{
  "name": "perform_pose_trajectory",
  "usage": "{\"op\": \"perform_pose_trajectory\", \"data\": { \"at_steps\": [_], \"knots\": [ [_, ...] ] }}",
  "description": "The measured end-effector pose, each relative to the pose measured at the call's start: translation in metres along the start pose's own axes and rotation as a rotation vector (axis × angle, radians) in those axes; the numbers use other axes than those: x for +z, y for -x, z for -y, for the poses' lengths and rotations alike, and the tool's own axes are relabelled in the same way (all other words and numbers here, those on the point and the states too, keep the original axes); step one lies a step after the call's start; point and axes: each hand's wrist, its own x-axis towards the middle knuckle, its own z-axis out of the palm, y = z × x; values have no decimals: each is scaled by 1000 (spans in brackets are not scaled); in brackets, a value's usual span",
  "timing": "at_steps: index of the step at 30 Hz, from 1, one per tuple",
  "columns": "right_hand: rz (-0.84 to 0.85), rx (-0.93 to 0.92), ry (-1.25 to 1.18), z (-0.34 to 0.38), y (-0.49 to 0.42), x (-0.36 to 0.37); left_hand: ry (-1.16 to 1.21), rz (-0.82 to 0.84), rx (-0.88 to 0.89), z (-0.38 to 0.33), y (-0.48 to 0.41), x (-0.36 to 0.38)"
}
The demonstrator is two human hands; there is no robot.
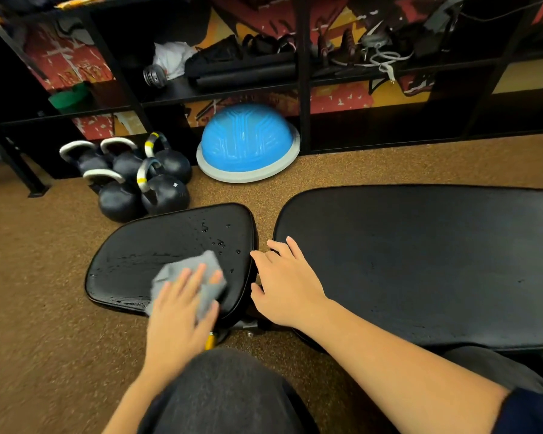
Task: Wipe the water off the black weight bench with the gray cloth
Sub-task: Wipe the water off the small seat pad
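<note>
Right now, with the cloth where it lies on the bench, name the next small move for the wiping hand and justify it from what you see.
Probably slide the left hand and gray cloth forward and slightly right: water droplets sit on the seat pad just beyond the cloth, toward its far right corner, not yet wiped.

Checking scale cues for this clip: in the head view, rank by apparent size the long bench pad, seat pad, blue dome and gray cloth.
1. long bench pad, cropped by the frame
2. seat pad
3. blue dome, farther away
4. gray cloth, partly under left hand
</note>
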Motion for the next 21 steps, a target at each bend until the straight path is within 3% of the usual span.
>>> {"op": "perform_pose_trajectory", "data": {
  "at_steps": [2, 3, 6, 10, 15, 19, 21],
  "knots": [
    [-2, -2, -5, 0, 0, 1, -67, 110, 221, 4, 4, 0],
    [-4, -3, -8, -1, 0, 0, -36, 140, 233, 10, 3, -4],
    [-13, -2, -28, -1, -2, 1, 139, 124, 79, 26, -16, -25],
    [-58, 24, -49, -1, -2, -3, 137, 97, -153, 60, -75, -33],
    [-64, 39, -27, 2, 1, -9, -174, 220, -270, 58, -137, -16],
    [-76, 14, -1, 3, 1, -10, -242, 262, -114, 20, -139, -7],
    [-75, 12, -1, 3, 1, -10, -150, 302, -19, -4, -120, -6]
  ]
}}
